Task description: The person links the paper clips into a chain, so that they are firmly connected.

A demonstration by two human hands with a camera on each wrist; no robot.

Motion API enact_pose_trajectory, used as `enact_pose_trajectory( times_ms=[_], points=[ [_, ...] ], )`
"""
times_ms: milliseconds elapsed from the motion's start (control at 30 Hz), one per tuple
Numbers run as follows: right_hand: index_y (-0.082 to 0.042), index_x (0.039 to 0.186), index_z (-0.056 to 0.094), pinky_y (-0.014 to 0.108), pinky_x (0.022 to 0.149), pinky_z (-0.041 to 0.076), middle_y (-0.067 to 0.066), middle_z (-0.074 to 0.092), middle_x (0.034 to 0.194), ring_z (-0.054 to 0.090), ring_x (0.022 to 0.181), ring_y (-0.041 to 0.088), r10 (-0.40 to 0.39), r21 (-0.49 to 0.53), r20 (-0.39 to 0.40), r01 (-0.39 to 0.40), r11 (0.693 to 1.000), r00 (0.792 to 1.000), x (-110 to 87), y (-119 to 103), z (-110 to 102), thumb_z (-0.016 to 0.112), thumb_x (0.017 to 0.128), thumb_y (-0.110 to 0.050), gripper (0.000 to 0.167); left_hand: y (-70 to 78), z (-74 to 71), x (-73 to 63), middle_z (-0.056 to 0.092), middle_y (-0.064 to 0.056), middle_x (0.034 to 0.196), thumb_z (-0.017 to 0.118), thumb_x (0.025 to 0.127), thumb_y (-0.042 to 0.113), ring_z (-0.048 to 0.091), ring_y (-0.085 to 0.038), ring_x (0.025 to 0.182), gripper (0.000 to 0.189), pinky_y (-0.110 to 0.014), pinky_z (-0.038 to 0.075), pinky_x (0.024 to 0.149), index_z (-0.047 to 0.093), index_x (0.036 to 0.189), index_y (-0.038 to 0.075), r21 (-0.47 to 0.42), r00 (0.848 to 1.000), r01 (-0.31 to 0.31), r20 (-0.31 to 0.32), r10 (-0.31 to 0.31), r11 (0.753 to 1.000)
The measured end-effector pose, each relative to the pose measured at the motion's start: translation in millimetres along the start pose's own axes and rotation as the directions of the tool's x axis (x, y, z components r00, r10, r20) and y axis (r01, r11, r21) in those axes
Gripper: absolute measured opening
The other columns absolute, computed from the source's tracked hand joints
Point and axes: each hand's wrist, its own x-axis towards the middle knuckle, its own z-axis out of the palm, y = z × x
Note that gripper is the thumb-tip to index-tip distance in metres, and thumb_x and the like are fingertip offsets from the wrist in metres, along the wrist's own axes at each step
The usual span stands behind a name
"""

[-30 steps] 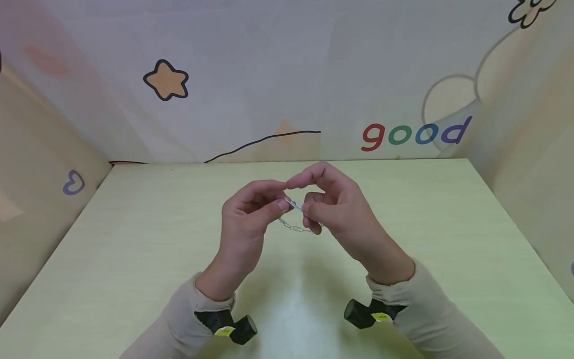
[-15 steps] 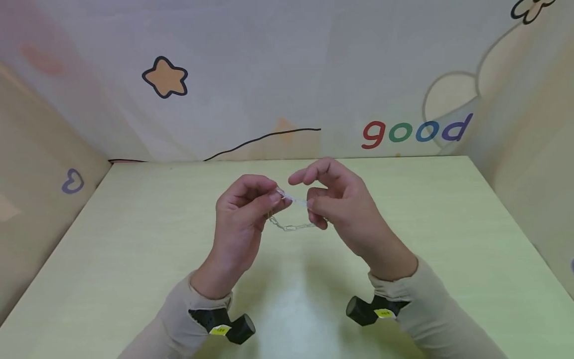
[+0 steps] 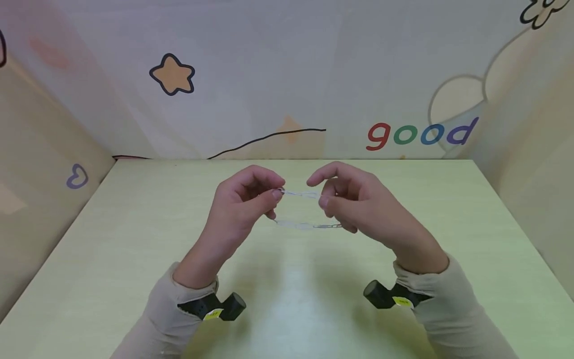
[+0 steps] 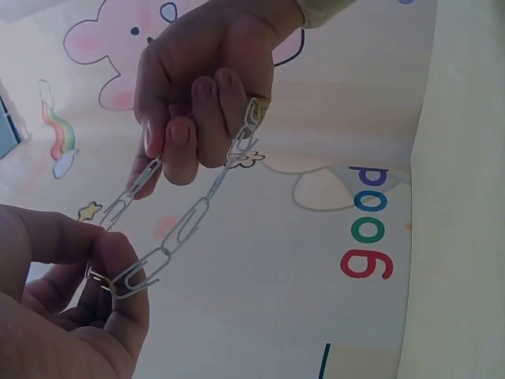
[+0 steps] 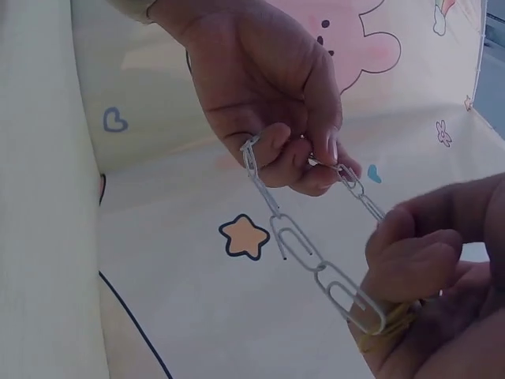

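Observation:
A chain of linked paper clips [image 4: 188,224], mostly silvery white, stretches in two strands between my hands above the table. My left hand [image 3: 235,207] pinches one end of the upper strand between thumb and index finger. Opposite it, my right hand [image 3: 360,207] pinches the other end with thumb and a curled finger, its index finger raised. The lower strand [image 3: 300,226] sags from the lower fingers of one hand to those of the other. In the right wrist view, a yellowish clip [image 5: 390,328] lies against the right hand's fingers, partly hidden.
A pale yellow-green table [image 3: 287,309] lies beneath the hands. Behind it stands a printed cloth backdrop [image 3: 251,75] with a star and the word "good". Cloth side walls [image 3: 40,199] close in the left and right. Each wrist wears a black camera [image 3: 233,306].
My hands have drawn apart, left hand to the left and right hand to the right. The upper strand between the fingers shows longer, and the lower strand spans wider.

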Motion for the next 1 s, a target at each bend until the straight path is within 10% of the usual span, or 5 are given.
enact_pose_trajectory(
  times_ms=[233,500,700,1000],
  points=[
    [-0.008,0.111,0.064,0.032,0.057,0.053,0.013,0.055,0.081,0.051,0.061,0.023,-0.026,0.238,-0.157,0.064,0.969,0.987,1.8,5.4,-8.8,0.049,0.101,0.003,0.021,-1.6,-1.8,0.4,0.065,-0.014,0.104,0.061,0.093,-0.005,0.059,-0.026,0.083,0.020,-0.031,0.052,0.074,0.066,0.112,-0.003,0.089,0.992,0.089,0.076,-0.096,0.992],
    [-0.005,0.115,0.066,0.041,0.080,0.056,0.012,0.064,0.095,0.062,0.076,0.022,-0.024,0.465,-0.057,0.048,0.884,0.998,5.5,11.1,-24.9,0.041,0.102,0.006,0.031,-7.8,-7.8,4.3,0.062,-0.016,0.096,0.061,0.096,-0.003,0.064,-0.025,0.077,0.020,-0.037,0.057,0.075,0.063,0.116,-0.005,0.089,0.989,0.140,0.037,-0.144,0.986],
    [-0.006,0.119,0.065,0.039,0.081,0.056,0.014,0.063,0.107,0.062,0.082,0.025,-0.032,0.403,-0.011,0.034,0.914,0.999,7.0,19.3,-30.9,0.046,0.097,0.013,0.034,-13.1,-15.4,7.6,0.060,-0.018,0.094,0.060,0.098,-0.001,0.067,-0.030,0.079,0.022,-0.041,0.059,0.077,0.061,0.119,-0.007,0.087,0.987,0.161,0.006,-0.163,0.983],
    [-0.003,0.112,0.064,0.037,0.075,0.059,0.017,0.058,0.104,0.062,0.079,0.025,0.066,0.154,-0.189,-0.037,0.987,0.980,13.0,24.5,-24.2,0.055,0.096,0.011,0.023,-23.4,-27.0,14.2,0.058,-0.010,0.103,0.059,0.095,-0.007,0.064,-0.024,0.092,0.030,-0.042,0.054,0.091,0.057,0.125,-0.006,-0.061,0.981,0.162,0.120,-0.154,0.985]
  ],
)
